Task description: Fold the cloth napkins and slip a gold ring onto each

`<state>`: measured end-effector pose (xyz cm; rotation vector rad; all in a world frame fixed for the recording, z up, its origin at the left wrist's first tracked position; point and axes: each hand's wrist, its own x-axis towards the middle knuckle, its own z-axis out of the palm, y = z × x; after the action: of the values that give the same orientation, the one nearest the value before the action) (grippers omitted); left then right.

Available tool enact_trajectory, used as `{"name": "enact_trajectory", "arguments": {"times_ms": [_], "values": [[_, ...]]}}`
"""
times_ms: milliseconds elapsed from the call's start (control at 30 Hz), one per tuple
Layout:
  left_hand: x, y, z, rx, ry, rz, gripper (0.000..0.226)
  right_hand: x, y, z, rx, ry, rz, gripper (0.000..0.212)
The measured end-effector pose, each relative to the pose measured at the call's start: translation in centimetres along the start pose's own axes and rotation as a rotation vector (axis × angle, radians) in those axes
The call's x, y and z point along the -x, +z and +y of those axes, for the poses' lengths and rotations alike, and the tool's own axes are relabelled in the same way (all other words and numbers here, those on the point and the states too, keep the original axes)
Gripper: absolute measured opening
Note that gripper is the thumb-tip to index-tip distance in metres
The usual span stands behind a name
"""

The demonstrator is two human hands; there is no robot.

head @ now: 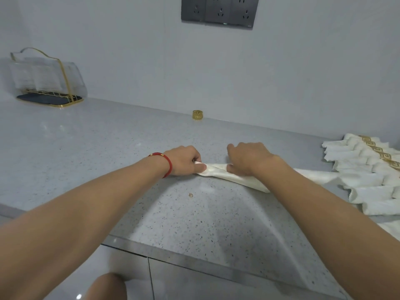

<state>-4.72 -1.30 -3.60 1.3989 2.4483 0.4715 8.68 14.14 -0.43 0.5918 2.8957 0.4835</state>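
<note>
A: What are the fingers doing?

B: The left hand (184,161) pinches the left end of a cream napkin (218,173), thumb on top, fingers curled behind it. The right hand (249,159) has its fingers curled down over the napkin's middle, thumb against the near edge, gripping the cloth.

A: And the napkin itself?

B: Folded into a long narrow strip, lying on the speckled grey counter (108,144); its right end runs under the right forearm toward the pile.

A: Which pile?

B: A row of finished napkins (365,167) at the right edge, overlapping, each wearing a gold patterned band.

A: Any loose ring?

B: One gold ring (197,115) stands far back against the wall, well apart from the hands.

A: Containers?

B: A clear holder (46,79) with gold wire trim and a dark base sits far left; what's inside is too blurred to tell. A red cord bracelet (165,164) circles the left wrist, and grey sockets (219,10) hang on the wall.
</note>
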Motion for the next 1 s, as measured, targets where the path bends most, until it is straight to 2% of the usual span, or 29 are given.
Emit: {"name": "enact_trajectory", "arguments": {"times_ms": [67,133,267,300,367,433,500,633,833,1000], "values": [[0.0,0.1,0.2,-0.032,-0.003,0.008,0.030,-0.1,-0.2,-0.9,0.014,-0.004,0.012,0.023],[-0.1,0.1,0.2,-0.051,-0.003,0.006,0.027,-0.4,-0.9,-0.5,-0.102,0.008,-0.124,0.022],[-0.1,-0.1,0.2,-0.064,0.001,-0.021,0.032,0.1,-3.8,1.6,-0.746,0.047,-0.548,0.025],[-0.1,-0.2,0.3,-0.061,0.004,-0.030,0.032,0.3,-4.2,2.2,-0.847,0.024,-0.606,0.032],[-0.1,-0.3,0.3,-0.041,0.011,-0.052,0.032,0.5,-4.4,3.2,-0.857,-0.073,-0.654,0.038],[-0.1,-0.6,0.2,-0.018,0.014,-0.071,0.032,0.4,-4.0,3.7,-0.787,-0.178,-0.608,0.027],[-0.3,-0.7,0.0,-0.002,0.021,-0.080,0.032,0.1,-3.1,3.7,-0.772,-0.205,-0.499,0.018],[-0.3,-1.1,0.2,0.018,0.029,-0.129,0.037,-1.0,-1.4,3.0,-0.652,-0.228,-0.275,0.024],[-0.7,-1.9,0.0,0.052,0.006,-0.216,0.036,-1.6,0.2,2.3,-0.609,-0.278,-0.120,0.026],[-0.8,-2.1,-0.4,0.039,0.015,-0.276,0.028,-2.7,0.8,2.0,-0.595,-0.264,-0.087,0.023]]}}
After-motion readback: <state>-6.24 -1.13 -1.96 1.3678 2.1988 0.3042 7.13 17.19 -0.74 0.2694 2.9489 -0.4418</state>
